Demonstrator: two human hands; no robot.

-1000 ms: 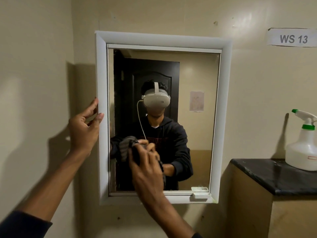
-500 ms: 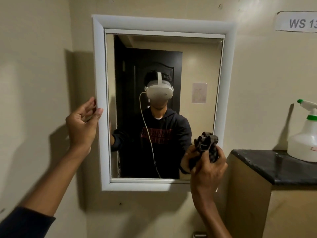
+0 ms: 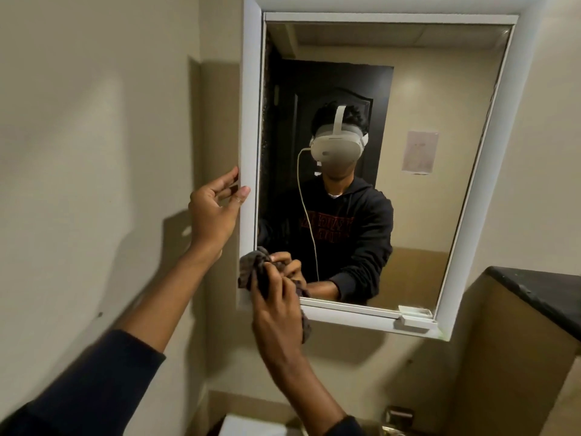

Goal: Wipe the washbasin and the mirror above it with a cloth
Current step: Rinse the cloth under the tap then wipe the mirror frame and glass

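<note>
A white-framed mirror (image 3: pixel 440 89) hangs on the beige wall and fills the upper middle of the view. My right hand (image 3: pixel 276 309) presses a dark grey cloth (image 3: pixel 251 272) against the mirror's lower left corner, fingers closed around it. My left hand (image 3: pixel 213 212) rests on the outer left edge of the frame, thumb on its front and fingers curled beside it, holding nothing. Only a white sliver of the washbasin (image 3: pixel 251 427) shows at the bottom edge, with a metal tap (image 3: pixel 397 415) to its right.
A black stone counter (image 3: pixel 540 294) on a beige block juts out at the right, just below the mirror's lower right corner. A small white clip or ledge (image 3: pixel 415 319) sits on the frame's bottom right. The left wall is bare.
My right hand has swept the cloth from the mirror's lower right to its lower left corner. The view has tilted and moved closer; the spray bottle is out of view. The left hand stays on the frame.
</note>
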